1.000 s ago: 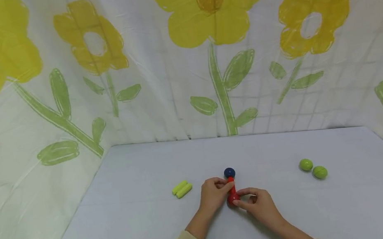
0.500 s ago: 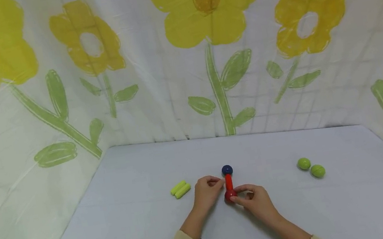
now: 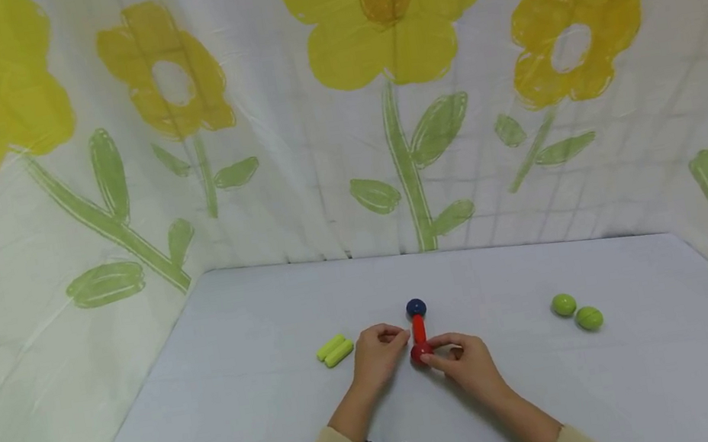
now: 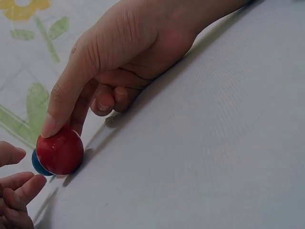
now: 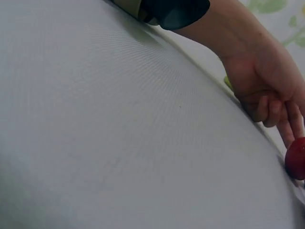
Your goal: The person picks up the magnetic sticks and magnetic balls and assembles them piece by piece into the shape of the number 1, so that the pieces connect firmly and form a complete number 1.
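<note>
Narrowly parted, right hand (image 3: 470, 366) pinching red ball (image 3: 417, 353)

2 yellow-green sticks (image 3: 339, 353) side by side, near L of grip. 2 green balls (image 3: 589, 318), close tog., well off to R of grip. Pale tabletop (image 3: 220, 428) under grip. Beyond grip: white curtain (image 3: 298, 222) w/ lg. yellow flowers (image 3: 341, 53), green leaves (image 3: 440, 130).

Left fingers (image 3: 402, 339) released rod (image 3: 419, 328) (just apart).
</note>
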A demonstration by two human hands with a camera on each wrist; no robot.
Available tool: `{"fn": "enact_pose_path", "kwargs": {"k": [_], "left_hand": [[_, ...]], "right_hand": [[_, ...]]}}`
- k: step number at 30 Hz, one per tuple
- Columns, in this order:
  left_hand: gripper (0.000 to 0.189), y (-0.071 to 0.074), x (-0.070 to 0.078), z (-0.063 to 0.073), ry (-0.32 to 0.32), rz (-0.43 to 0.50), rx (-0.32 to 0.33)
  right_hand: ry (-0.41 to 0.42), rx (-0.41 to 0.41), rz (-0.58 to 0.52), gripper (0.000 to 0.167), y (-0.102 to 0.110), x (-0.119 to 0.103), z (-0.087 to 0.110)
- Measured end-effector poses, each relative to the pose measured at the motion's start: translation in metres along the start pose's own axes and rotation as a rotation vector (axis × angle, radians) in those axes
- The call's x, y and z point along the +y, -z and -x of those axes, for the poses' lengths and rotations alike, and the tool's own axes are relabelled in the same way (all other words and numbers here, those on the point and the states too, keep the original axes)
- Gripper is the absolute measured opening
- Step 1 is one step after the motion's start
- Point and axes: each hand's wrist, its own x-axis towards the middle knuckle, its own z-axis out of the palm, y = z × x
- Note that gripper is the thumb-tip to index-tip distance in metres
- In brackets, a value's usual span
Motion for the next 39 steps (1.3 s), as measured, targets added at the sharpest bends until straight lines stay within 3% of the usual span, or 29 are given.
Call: {"fn": "enact_pose_path", "kwargs": {"k": [6, 11, 24, 30, 39], "left_hand": [[0.019, 0.004, 0.0, 0.003, -0.013, -0.023, 0.001], [0.016, 0.014, -0.001, 0.009, -0.031, -0.067, 0.042], [0.025, 0.058, -0.015, 0.028, -0.221, -0.267, 0.189], [0.024, 0.072, -0.025, 0.032, -0.198, -0.337, 0.222], [0.022, 0.077, -0.031, 0.031, -0.216, -0.386, 0.242]], "right_hand": [[-0.008, 0.01, 0.003, 0.027, -0.002, 0.0, -0.008], [-0.01, 0.024, 0.008, 0.026, -0.004, 0.002, -0.015], [-0.049, 0.015, -0.007, 0.027, -0.005, 0.001, -0.02], [-0.061, -0.005, -0.01, 0.027, -0.005, 0.002, -0.021], [-0.054, -0.011, -0.02, 0.026, -0.002, 0.004, -0.02]]}}
